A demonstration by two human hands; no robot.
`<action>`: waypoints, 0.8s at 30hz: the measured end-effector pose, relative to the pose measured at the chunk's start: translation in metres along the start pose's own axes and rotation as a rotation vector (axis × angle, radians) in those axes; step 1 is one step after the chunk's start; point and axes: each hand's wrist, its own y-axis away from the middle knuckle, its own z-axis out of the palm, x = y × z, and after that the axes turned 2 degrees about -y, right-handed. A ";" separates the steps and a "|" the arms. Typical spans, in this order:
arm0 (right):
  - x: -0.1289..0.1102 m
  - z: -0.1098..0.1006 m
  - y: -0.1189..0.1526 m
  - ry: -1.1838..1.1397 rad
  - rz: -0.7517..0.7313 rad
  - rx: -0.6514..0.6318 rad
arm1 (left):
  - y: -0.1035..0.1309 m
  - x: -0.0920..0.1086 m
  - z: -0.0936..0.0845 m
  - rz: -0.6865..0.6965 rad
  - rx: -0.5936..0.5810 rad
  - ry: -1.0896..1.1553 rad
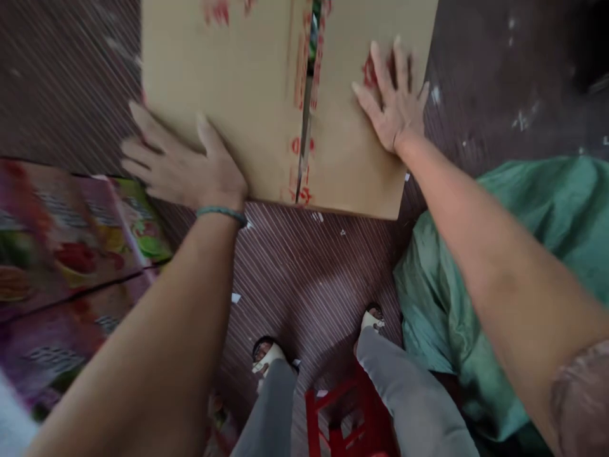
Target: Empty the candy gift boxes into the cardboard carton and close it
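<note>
A large cardboard box (228,82) with red print stands on the striped floor, its far end cut off by the top of the view. Between its two top flaps runs a narrow gap, and something dark and green shows through at the far end. My left hand (185,162), with a dark band at the wrist, rests at the box's near left corner, fingers spread past its edge. On the right flap lies my right hand (392,101), fingers apart and flat near the right edge. Neither hand is wrapped round anything.
Colourful printed packages (71,247) lie at the left. A green cloth or sack (442,304) bulges at the right. Below, a red plastic stool (352,412) stands between my legs, and my sandalled feet (269,355) are on the brown striped floor (304,266) among small white scraps.
</note>
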 end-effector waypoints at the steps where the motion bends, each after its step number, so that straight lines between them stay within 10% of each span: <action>1: 0.004 -0.001 -0.009 -0.024 0.001 -0.017 | 0.006 0.006 -0.008 -0.043 -0.032 -0.030; 10: 0.048 0.006 -0.106 0.001 -0.019 -0.012 | 0.018 0.032 -0.035 -0.197 -0.166 -0.156; 24: 0.053 -0.018 -0.207 0.145 0.099 0.029 | 0.018 -0.008 -0.019 -0.165 -0.134 -0.175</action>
